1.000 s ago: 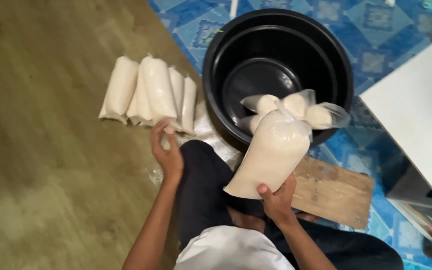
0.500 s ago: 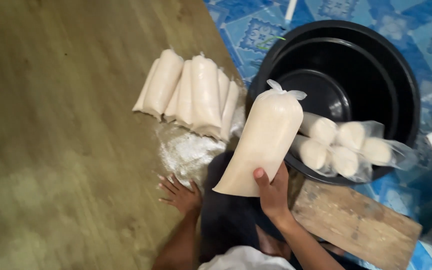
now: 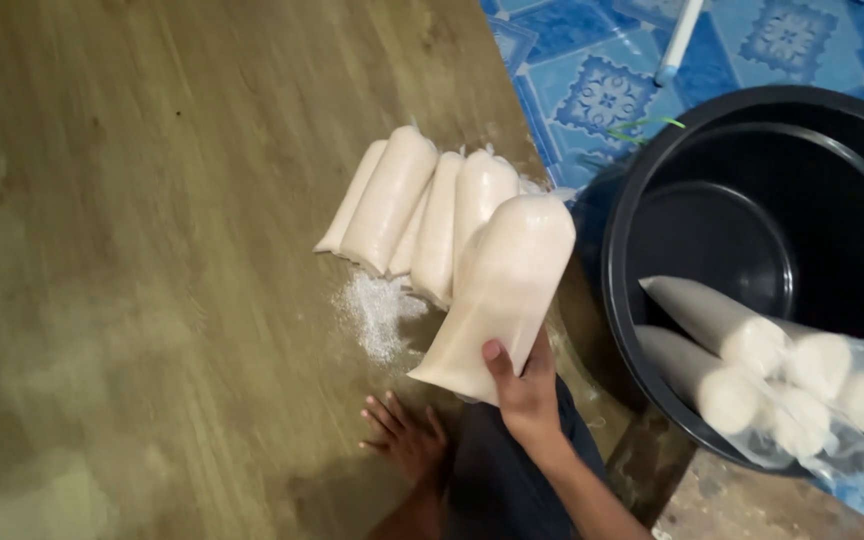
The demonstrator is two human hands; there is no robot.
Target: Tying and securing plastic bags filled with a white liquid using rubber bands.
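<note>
Filled bag (image 3: 500,295) gripped at its base by right hand (image 3: 524,385).

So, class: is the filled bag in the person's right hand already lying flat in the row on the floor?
No: the right hand holds the filled bag above the row of bags.

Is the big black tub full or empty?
Mostly empty. The big round black plastic tub shows its bare dark bottom; only a clear plastic bag of white rolls leans over its near rim.
</note>
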